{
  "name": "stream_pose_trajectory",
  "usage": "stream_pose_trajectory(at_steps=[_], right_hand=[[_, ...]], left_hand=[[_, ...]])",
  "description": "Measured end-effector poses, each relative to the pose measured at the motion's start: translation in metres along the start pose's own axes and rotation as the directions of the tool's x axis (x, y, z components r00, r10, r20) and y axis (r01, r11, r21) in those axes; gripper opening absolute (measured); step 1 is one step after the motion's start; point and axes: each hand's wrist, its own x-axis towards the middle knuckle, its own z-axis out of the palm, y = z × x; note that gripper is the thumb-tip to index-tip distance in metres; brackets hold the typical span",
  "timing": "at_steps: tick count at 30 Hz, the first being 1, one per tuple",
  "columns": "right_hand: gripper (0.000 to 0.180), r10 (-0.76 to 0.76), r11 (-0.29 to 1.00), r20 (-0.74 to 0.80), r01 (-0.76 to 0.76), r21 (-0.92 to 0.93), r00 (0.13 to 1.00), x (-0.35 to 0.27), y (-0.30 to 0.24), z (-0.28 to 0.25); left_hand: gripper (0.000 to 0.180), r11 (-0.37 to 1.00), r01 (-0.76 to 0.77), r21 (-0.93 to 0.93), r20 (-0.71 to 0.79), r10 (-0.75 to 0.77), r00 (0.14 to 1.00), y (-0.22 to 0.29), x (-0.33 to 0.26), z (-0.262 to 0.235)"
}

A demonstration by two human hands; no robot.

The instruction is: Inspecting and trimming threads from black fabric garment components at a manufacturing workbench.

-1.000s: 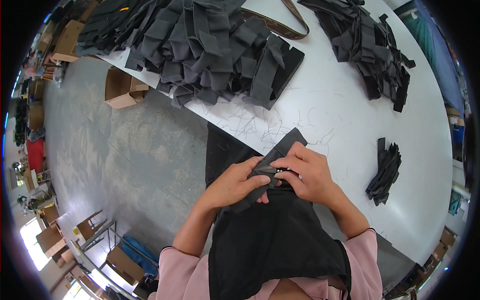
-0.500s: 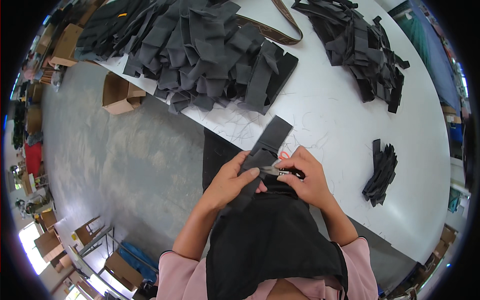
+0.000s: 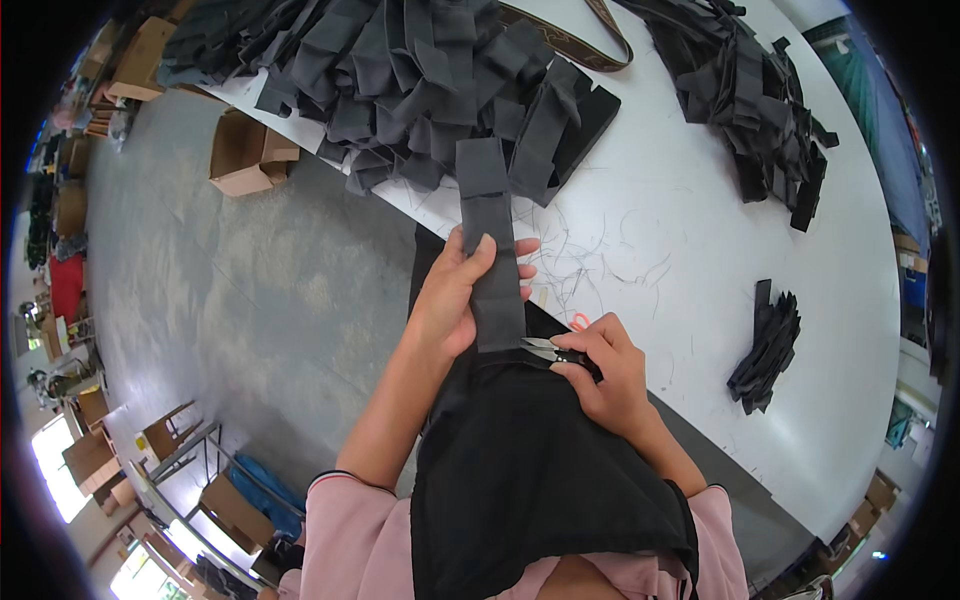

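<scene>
My left hand (image 3: 456, 296) grips a long dark grey fabric strip (image 3: 490, 225), holding it straight out toward the table. Its far end lies against the big pile of similar grey pieces (image 3: 420, 80). My right hand (image 3: 606, 375) holds small thread snips (image 3: 550, 350) with their blades at the strip's near end, just above the black apron (image 3: 530, 480) on my lap.
The white table (image 3: 690, 260) carries a second dark fabric heap (image 3: 750, 90) at the back right, a small stack of black pieces (image 3: 768, 345) to the right, a brown strap (image 3: 590, 45) and loose thread scraps. Cardboard boxes (image 3: 245, 155) stand on the grey floor at left.
The strip was bunched between both hands at my lap; my left hand has now stretched it out straight toward the pile, and my right hand has brought the snips to its near end.
</scene>
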Motion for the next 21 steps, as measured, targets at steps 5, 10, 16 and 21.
stream_pose_trajectory(at_steps=[5,10,16,21], right_hand=[[0.025,-0.098,0.992,-0.033,0.095,-0.089,0.995,0.006,-0.006,0.003],[0.025,-0.237,0.948,0.000,0.232,-0.217,0.971,0.010,-0.005,0.003],[0.026,-0.293,0.934,-0.056,0.273,-0.233,0.955,0.002,0.001,0.002],[0.027,-0.227,0.967,-0.096,0.213,-0.138,0.969,0.003,-0.006,-0.001]], left_hand=[[0.036,0.996,0.038,-0.076,0.014,-0.037,0.999,0.002,0.002,0.006],[0.034,0.992,0.071,-0.107,0.042,-0.067,0.997,0.001,0.004,0.010],[0.033,0.981,0.116,-0.154,0.036,-0.111,0.993,-0.001,0.007,0.003],[0.034,0.980,0.101,-0.171,0.020,-0.099,0.995,0.000,0.007,0.007]])
